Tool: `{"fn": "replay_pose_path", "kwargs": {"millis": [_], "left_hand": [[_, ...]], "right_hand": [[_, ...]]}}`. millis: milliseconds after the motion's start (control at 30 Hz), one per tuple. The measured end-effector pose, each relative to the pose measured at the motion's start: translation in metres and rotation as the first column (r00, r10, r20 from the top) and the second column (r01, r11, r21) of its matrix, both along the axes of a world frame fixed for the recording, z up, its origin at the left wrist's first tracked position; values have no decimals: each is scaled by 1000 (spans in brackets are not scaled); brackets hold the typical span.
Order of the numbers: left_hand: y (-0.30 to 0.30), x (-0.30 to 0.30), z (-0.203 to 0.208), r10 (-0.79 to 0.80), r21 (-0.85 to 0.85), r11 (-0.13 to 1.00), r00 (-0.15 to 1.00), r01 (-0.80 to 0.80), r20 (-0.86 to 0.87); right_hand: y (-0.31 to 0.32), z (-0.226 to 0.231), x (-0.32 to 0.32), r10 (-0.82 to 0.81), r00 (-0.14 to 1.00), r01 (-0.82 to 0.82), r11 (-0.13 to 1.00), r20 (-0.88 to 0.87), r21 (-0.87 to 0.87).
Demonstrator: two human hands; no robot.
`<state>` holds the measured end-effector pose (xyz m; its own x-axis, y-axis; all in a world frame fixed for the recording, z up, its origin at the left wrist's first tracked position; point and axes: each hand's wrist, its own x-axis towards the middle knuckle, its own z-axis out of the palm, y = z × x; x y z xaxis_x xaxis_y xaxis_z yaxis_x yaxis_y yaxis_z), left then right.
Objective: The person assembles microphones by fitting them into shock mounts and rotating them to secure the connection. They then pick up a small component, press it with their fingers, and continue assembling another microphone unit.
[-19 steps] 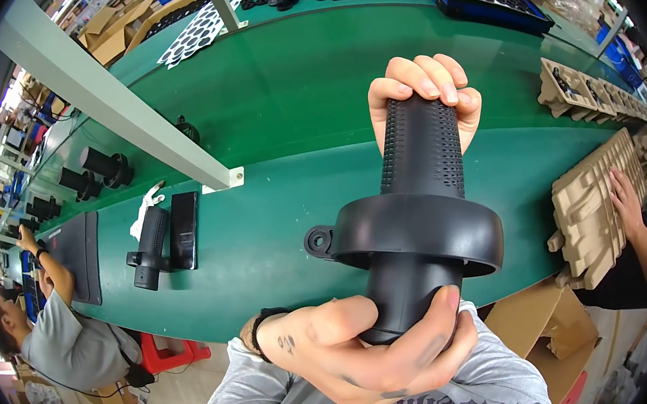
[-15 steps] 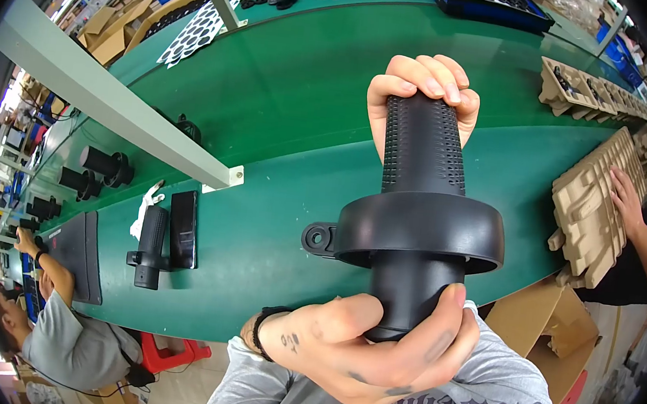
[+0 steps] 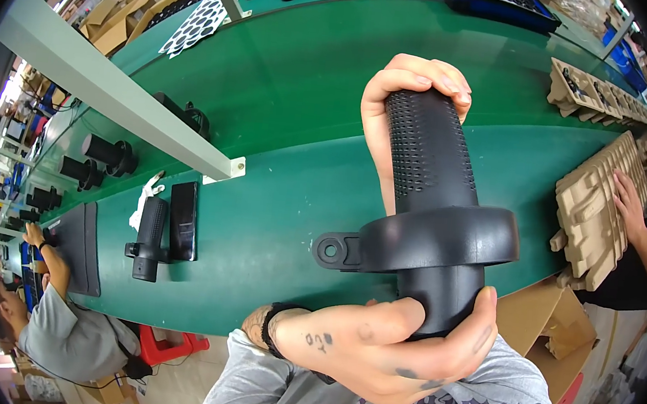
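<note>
In front of me I hold a black tube-shaped housing [image 3: 432,162], tilted with its top toward the left. Its upper part is covered with small dimples or holes, a wide collar surrounds its middle, and a lug with a hole sticks out to the left. My right hand [image 3: 420,74] wraps over the dimpled far end from behind, its forearm mostly hidden by the housing. Around the smooth near end are the fingers of my left hand [image 3: 387,351], which has a dark band at the wrist. A similar black housing [image 3: 150,235] lies farther left on the green table.
Beside that housing are a black phone-like slab [image 3: 184,221] and a white cloth [image 3: 142,203]. A grey post [image 3: 115,85] crosses the left. More black housings [image 3: 108,152] stand behind it. At right, another person's hand [image 3: 629,204] touches a moulded pulp tray [image 3: 595,207]; a co-worker [image 3: 66,325] sits left.
The housing has shifted right and slightly lower, and its top now leans left. Both hands have kept their grip, the left one moving right along with its near end.
</note>
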<state>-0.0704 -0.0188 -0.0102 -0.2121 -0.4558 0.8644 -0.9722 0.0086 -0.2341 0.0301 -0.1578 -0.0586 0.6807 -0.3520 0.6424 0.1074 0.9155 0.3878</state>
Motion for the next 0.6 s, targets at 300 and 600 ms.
{"fn": "replay_pose_path", "kwargs": {"millis": [300, 600], "left_hand": [[-5, 27, 2, -177, -379, 921, 964, 90, -200], [19, 82, 4, 99, -68, 982, 783, -178, -614]], "right_hand": [[-17, 19, -14, -35, 954, -38, 971, -298, -236], [-34, 44, -49, -846, 469, 430, 469, -253, -771]]}}
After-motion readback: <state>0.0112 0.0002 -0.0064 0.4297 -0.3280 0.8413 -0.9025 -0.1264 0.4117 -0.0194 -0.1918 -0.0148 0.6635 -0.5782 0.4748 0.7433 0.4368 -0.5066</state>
